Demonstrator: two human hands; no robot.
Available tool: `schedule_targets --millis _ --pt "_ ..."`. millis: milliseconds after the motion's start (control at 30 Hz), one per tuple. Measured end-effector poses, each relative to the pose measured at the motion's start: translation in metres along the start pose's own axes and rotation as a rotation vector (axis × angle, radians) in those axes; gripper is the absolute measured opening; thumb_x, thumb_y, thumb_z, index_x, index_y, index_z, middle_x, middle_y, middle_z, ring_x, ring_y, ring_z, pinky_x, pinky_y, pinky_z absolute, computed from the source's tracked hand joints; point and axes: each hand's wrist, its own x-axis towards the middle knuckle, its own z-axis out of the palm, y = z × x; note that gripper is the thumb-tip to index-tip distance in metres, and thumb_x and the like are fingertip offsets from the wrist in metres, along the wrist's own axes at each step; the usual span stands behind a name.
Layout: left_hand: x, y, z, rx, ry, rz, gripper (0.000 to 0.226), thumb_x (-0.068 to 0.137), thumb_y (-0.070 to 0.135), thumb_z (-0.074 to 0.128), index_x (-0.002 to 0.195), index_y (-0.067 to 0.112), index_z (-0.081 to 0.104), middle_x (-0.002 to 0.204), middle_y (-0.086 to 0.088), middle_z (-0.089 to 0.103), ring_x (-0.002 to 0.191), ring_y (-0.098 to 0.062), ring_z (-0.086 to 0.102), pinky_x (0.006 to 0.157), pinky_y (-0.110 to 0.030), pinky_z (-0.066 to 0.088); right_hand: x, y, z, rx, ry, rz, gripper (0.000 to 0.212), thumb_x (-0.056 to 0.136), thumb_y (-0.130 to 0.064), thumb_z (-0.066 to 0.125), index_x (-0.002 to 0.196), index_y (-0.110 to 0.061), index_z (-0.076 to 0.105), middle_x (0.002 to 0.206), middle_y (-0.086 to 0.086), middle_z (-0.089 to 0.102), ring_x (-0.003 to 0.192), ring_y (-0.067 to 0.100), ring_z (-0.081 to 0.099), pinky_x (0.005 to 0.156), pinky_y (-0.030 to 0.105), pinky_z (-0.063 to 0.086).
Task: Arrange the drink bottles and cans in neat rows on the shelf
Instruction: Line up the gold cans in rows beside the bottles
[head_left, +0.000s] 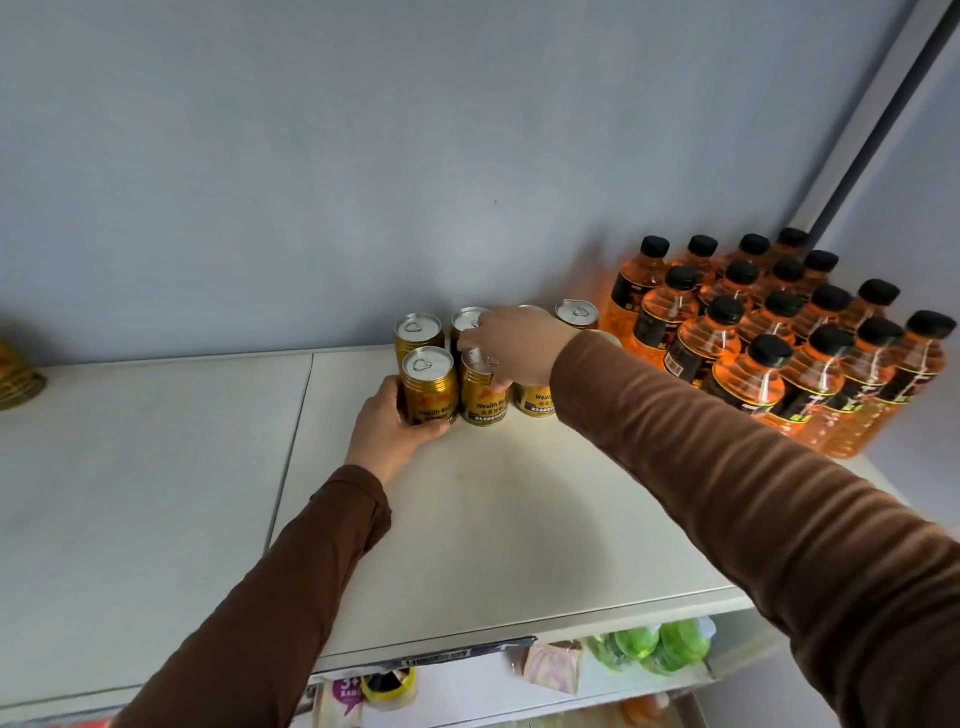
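On the white shelf (467, 519), the left hand (392, 428) has its fingers curled round the front-left gold can (428, 384). The right hand (511, 338) fingers pinch the neighbouring can (480, 400) just beside; orange bottles (769, 338) stand well right.

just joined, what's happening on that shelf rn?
A person is lining up gold cans on the white shelf. The left hand grips the front-left can; the right hand holds the top of the can beside it. More cans stand behind, near the wall. The orange bottles already stand in rows at right.
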Motion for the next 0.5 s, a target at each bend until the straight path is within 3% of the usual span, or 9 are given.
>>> schedule_targets --millis 233,500 --pt "0.005 0.001 -0.005 -0.087 -0.079 -0.023 0.065 0.071 0.014 0.088 0.126 0.02 0.055 0.12 0.004 0.067 0.11 -0.011 0.064 0.101 -0.032 0.049 0.003 0.0 -0.003 0.006 -0.033 0.038 0.057 0.081 -0.031 0.077 0.132 -0.021 0.053 0.118 0.004 0.06 0.11 0.028 0.059 0.071 0.034 0.038" --pt "0.009 -0.001 -0.011 -0.046 -0.121 -0.035 0.066 0.072 0.017 0.088 0.129 0.021 0.054 0.125 0.001 0.066 0.112 -0.013 0.064 0.101 -0.032 0.048 0.002 0.0 -0.002 0.032 -0.018 0.069 0.055 0.084 -0.032 0.075 0.133 -0.018 0.054 0.122 0.005 0.06 0.113 0.027 0.058 0.076 0.033 0.04"
